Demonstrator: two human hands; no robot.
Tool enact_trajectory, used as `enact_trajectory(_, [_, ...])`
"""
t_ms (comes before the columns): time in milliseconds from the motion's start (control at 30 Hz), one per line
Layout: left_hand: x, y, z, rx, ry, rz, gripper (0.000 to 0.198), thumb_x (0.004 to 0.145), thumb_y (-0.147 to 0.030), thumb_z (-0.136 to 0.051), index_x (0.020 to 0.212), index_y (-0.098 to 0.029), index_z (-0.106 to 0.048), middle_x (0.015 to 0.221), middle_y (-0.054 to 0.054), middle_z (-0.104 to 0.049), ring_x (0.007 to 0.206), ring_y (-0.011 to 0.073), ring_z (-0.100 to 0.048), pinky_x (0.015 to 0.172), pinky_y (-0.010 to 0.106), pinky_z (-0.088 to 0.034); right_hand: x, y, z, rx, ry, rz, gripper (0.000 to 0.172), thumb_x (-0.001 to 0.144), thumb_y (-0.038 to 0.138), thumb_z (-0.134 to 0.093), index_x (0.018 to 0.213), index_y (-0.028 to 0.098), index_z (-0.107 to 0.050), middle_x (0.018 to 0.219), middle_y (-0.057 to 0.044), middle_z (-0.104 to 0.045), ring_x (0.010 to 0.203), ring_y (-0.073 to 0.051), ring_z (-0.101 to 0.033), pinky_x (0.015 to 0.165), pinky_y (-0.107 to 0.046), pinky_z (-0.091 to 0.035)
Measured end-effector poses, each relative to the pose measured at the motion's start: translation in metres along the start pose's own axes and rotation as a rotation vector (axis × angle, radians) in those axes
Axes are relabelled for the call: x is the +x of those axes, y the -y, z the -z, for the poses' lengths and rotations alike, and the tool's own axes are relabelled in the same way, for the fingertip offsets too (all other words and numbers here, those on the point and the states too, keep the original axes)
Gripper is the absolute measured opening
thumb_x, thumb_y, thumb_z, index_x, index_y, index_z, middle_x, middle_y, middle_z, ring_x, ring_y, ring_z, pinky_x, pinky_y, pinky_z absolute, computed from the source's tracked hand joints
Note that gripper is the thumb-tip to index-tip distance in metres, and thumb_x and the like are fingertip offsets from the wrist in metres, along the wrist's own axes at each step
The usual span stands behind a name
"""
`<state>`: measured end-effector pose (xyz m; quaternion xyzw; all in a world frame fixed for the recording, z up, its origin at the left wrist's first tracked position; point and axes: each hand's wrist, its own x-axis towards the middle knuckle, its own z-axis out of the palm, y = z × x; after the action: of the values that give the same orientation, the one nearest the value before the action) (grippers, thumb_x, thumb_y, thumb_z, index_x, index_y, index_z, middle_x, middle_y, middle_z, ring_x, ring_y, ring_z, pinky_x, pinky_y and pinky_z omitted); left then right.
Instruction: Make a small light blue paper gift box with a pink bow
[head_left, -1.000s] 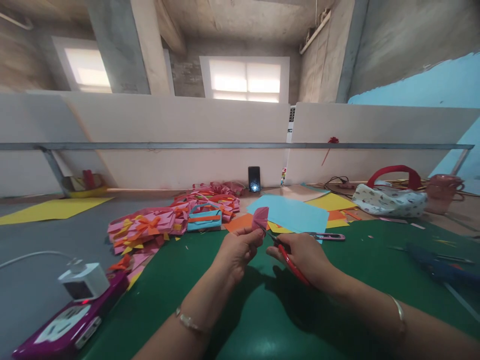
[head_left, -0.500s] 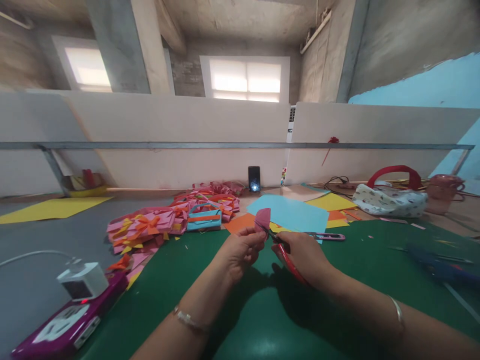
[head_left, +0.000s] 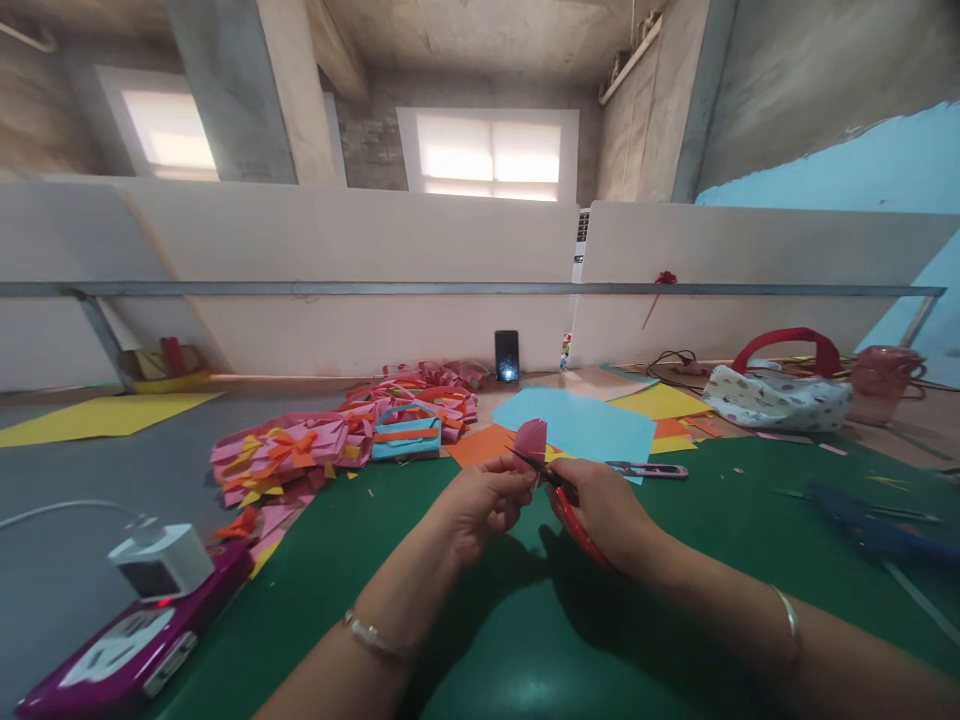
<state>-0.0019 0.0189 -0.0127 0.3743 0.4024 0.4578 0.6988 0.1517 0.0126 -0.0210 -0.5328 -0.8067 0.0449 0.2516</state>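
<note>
Between the fingertips of my left hand [head_left: 491,500] is a small pink piece of paper [head_left: 531,438] with a rounded upper edge. My right hand [head_left: 607,508] grips red-handled scissors [head_left: 576,522], whose dark blades point up and left across the pink piece. Both hands are raised just above the green mat [head_left: 480,620], close together. Behind them lie a light blue sheet [head_left: 581,415] and an orange sheet [head_left: 480,446]. A utility knife [head_left: 656,471] rests just beyond my right hand.
Pink and orange paper bags [head_left: 300,445] are heaped at the left, beside a small blue paper bag [head_left: 406,437]. A purple power strip [head_left: 135,640] holds a white charger [head_left: 161,560]. A phone [head_left: 507,356] stands at the back. Rightward are a fabric basket [head_left: 776,398] and a blurred blue tool [head_left: 877,530].
The pink piece has turned slightly and shifted a little to the right, and the scissor blades lie at a somewhat different angle across it. Both hands keep their grip.
</note>
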Motion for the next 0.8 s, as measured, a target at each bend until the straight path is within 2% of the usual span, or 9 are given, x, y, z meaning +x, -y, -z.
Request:
enact_trajectory(167, [-0.0011,-0.0013,-0.0009,-0.008,0.014,0.011,0.014,0.058,-0.01,-0.069,0.06,-0.012,-0.056,0.048,-0.005,-0.046,0.037,-0.0006,-0.035,0.034,0.009,-0.017,-0.0004,0.0005,0.0004,-0.031,-0.006,-0.011,0.013,0.074,0.012,-0.045,0.066,0.019,-0.051,0.063,0.0,-0.06,0.054,-0.011,-0.042,0.05,-0.021,-0.023])
enact_trajectory(300, [-0.0006,-0.0019,-0.0003,-0.012,0.027,0.015,0.014,0.056,-0.01,-0.071,0.061,-0.011,-0.057,0.048,-0.004,-0.047,0.038,-0.0004,-0.036,0.033,0.009,-0.016,-0.0013,0.0012,0.0023,-0.037,-0.007,-0.022,0.014,0.073,0.01,-0.045,0.065,0.019,-0.052,0.061,0.0,-0.06,0.052,-0.01,-0.043,0.049,-0.022,-0.021])
enact_trajectory(433, [0.0001,-0.0025,0.0007,-0.005,0.031,0.022,0.015,0.056,-0.01,-0.071,0.061,-0.012,-0.057,0.049,-0.004,-0.048,0.038,-0.0002,-0.037,0.033,0.009,-0.017,-0.0008,0.0031,0.0046,-0.048,0.016,-0.031,0.015,0.072,0.008,-0.046,0.067,0.019,-0.055,0.065,0.0,-0.063,0.055,-0.011,-0.049,0.049,-0.022,-0.021])
enact_trajectory(600, [0.0003,-0.0019,0.0014,0.033,0.023,0.028,0.017,0.055,-0.011,-0.072,0.06,-0.012,-0.056,0.053,-0.003,-0.051,0.04,0.0001,-0.039,0.035,0.01,-0.02,0.0005,0.0013,0.0014,-0.101,-0.016,-0.037,0.011,0.075,0.014,-0.048,0.071,0.019,-0.056,0.072,-0.002,-0.065,0.061,-0.013,-0.051,0.051,-0.022,-0.023])
enact_trajectory(800, [0.0036,0.0018,0.0041,0.07,0.05,0.034,0.019,0.051,-0.011,-0.074,0.061,-0.011,-0.058,0.057,-0.001,-0.055,0.042,0.0011,-0.041,0.038,0.012,-0.023,0.0009,-0.003,-0.0023,-0.047,-0.022,0.007,0.011,0.076,0.014,-0.048,0.078,0.02,-0.057,0.078,-0.003,-0.063,0.069,-0.014,-0.052,0.055,-0.022,-0.026])
